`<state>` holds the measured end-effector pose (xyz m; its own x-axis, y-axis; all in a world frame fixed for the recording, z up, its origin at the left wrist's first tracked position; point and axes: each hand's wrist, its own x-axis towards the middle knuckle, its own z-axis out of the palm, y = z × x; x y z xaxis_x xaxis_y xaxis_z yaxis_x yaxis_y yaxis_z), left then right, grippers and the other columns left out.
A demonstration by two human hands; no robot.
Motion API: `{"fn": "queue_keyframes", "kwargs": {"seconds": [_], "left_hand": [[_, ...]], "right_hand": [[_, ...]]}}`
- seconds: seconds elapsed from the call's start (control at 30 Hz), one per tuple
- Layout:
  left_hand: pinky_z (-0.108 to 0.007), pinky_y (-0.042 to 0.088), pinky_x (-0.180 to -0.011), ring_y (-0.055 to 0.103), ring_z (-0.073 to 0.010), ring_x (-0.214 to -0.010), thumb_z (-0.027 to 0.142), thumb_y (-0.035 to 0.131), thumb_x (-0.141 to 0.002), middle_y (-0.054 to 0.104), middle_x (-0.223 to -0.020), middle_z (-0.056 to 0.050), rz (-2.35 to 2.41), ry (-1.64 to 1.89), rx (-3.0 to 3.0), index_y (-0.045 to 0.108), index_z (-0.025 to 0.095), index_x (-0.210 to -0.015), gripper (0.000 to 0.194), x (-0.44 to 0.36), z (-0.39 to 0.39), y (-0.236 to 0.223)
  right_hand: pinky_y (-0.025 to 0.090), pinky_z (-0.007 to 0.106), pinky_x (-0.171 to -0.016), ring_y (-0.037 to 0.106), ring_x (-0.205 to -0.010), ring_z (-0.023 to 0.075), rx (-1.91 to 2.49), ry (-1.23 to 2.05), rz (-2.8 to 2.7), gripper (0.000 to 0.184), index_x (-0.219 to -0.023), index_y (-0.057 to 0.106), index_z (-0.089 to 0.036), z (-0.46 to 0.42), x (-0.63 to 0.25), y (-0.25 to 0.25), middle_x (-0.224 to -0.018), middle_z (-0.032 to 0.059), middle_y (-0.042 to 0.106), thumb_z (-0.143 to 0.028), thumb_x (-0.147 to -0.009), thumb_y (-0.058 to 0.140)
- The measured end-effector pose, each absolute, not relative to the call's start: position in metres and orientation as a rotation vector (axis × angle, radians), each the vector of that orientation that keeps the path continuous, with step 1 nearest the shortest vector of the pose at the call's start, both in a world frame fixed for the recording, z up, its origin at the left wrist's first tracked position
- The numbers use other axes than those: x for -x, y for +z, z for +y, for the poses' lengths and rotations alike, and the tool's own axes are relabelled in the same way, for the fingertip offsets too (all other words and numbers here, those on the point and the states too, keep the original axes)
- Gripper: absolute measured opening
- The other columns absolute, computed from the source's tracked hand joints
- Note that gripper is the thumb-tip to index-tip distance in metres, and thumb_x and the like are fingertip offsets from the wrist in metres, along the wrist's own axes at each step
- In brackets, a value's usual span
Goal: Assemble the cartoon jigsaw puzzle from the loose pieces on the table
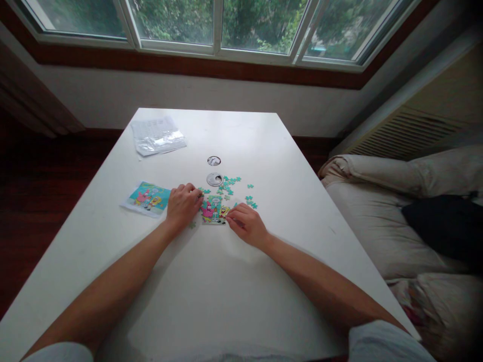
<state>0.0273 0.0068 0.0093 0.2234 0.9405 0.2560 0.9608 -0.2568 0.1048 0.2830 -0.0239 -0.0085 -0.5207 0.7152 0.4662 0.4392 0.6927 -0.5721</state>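
A partly joined jigsaw puzzle (212,212) with cartoon figures, one pink and one yellow, lies flat on the white table. My left hand (184,203) rests at its left side, fingers curled down by a few teal pieces; what is under the fingertips is hidden. At the right edge of the puzzle, my right hand (247,223) has its thumb and fingers pinched together, touching or nearly touching the yellow figure. Whatever is in that pinch is too small to make out. Loose teal jigsaw pieces (228,187) are scattered just beyond the puzzle and to its right.
Left of my left hand lies a picture sheet (145,198) with the same cartoon figures. A clear plastic bag (158,136) sits at the table's far left. Two round metal-rimmed fittings (215,179) are set in the tabletop. A sofa (362,216) stands to the right.
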Motion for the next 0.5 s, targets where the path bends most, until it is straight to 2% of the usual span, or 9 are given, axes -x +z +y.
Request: {"fn": "queue_keyframes", "kwargs": {"seconds": [0.5], "left_hand": [[-0.044, 0.043, -0.086, 0.059, -0.0292, -0.102, 0.032, 0.060, -0.097, 0.067, -0.105, -0.009, -1.932, -0.447, 2.353, 0.076, 0.025, -0.099, 0.018, -0.0205, 0.0104, 0.0111]], "right_hand": [[0.051, 0.037, -0.080, 0.063, -0.083, 0.0207, 0.888, 0.537, -2.122, 0.023, -0.087, 0.069, -0.023, -0.0218, -0.2846, -0.0067, -0.084, 0.0060, 0.071, -0.031, -0.103, 0.055]]}}
